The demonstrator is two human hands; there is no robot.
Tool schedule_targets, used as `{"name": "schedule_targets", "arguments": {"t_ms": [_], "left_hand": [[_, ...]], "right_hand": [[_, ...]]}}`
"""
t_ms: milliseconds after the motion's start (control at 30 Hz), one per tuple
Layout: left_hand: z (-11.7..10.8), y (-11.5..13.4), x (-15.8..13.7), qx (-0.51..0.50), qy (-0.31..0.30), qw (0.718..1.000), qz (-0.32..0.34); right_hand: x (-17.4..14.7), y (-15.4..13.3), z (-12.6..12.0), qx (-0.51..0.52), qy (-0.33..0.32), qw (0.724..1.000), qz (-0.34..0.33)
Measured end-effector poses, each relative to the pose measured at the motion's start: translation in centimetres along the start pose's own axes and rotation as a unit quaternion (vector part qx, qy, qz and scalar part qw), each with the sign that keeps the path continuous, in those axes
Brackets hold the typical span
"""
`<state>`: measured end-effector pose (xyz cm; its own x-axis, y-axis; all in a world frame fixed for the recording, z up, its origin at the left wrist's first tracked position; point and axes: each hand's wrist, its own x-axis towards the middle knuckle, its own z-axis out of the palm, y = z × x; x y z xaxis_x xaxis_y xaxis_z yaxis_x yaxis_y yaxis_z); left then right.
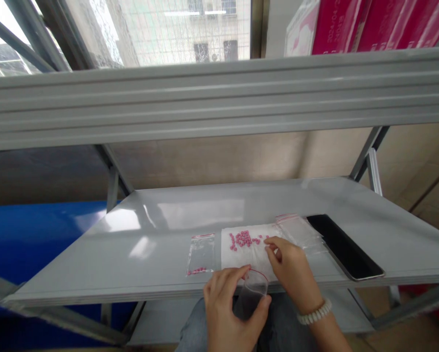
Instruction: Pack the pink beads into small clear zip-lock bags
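My left hand (231, 310) grips a small clear zip bag (254, 288) at the table's front edge, thumb and fingers on either side of its mouth. The bag's red-lined mouth is spread round and faces up. Several small pink pellets (243, 238) lie loosely grouped on a white sheet of paper (228, 259). At the right of this group, my right hand (288, 261) has its fingertips in a pinch over the paper, close to stray pellets; whether a pellet is between them is hidden. Left of the paper lies another zip bag (201, 252) with several pink pellets along its bottom.
Flat clear zip bags (298, 230) overlap the paper's right side. Beside them a black phone or tablet (346, 247) lies at a slant on the grey table (149, 259). A thick grey shelf beam (219, 102) crosses above, with pink boxes (373, 27) on top.
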<state>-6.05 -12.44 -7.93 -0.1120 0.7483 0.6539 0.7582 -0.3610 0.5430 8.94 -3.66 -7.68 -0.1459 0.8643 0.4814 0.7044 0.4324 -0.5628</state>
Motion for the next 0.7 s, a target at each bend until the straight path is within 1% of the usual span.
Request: {"name": "schedule_targets", "arguments": {"t_ms": [67,133,200,300,433,533,567,600,633,667,700], "left_hand": [[0.1,0.0,-0.1,0.003,0.0,1.0,0.002],[0.2,0.0,-0.1,0.001,0.004,1.0,0.003],[0.3,-0.1,-0.1,-0.004,0.014,1.0,0.008],[0.4,-0.2,-0.1,-0.011,0.031,0.999,0.021],[0.5,-0.1,-0.1,-0.008,0.038,0.999,0.03],[0.5,-0.1,-0.1,0.005,0.041,0.999,0.029],[0.5,-0.1,-0.1,0.012,0.044,0.999,0.027],[0.5,-0.1,-0.1,0.019,0.047,0.998,0.023],[0.5,-0.1,-0.1,0.026,0.05,0.998,0.02],[0.5,-0.1,-0.2,0.032,0.052,0.998,0.016],[0.6,-0.2,-0.2,0.035,0.053,0.998,0.012]], "right_hand": [[0.5,0.3,0.2,-0.057,0.022,0.998,0.017],[1.0,0.4,0.2,-0.115,0.011,0.993,0.032],[1.6,0.3,0.2,-0.158,-0.014,0.986,0.051],[2.3,0.2,0.5,-0.184,-0.038,0.979,0.077],[2.5,0.5,1.0,-0.175,-0.038,0.98,0.091],[2.3,0.3,0.8,-0.152,-0.032,0.983,0.094],[2.2,0.1,0.5,-0.135,-0.031,0.986,0.09],[2.0,-0.1,0.2,-0.096,-0.035,0.991,0.084],[1.8,-0.4,-0.3,-0.032,-0.046,0.996,0.074],[1.5,-0.8,-0.8,0.054,-0.065,0.995,0.062],[1.2,-1.2,-1.4,0.151,-0.091,0.983,0.046]]}}
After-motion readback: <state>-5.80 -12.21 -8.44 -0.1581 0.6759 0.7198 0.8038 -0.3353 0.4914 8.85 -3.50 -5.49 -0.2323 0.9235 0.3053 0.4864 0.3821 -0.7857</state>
